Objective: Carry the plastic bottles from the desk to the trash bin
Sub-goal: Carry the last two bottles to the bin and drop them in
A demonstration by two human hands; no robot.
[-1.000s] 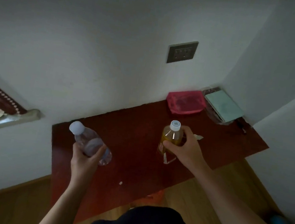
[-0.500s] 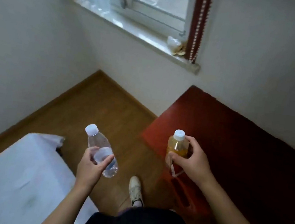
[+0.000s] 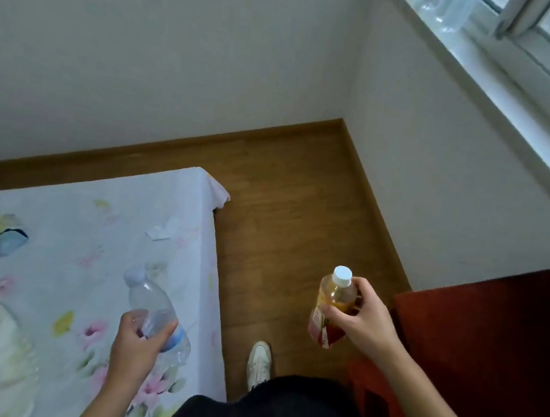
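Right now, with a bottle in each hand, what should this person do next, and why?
Probably keep turning and walking to look for the bin. The left hand grips the clear bottle, the right hand the yellow-drink bottle, both clear of the desk. No trash bin shows, only bed and floor.

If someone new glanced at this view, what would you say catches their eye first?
Two bottles held low in frame: the left hand grips a clear water bottle over the floral bedsheet, and the right hand grips an amber drink bottle above the wood floor. The dark red desk sits at right, under the bright window sill.
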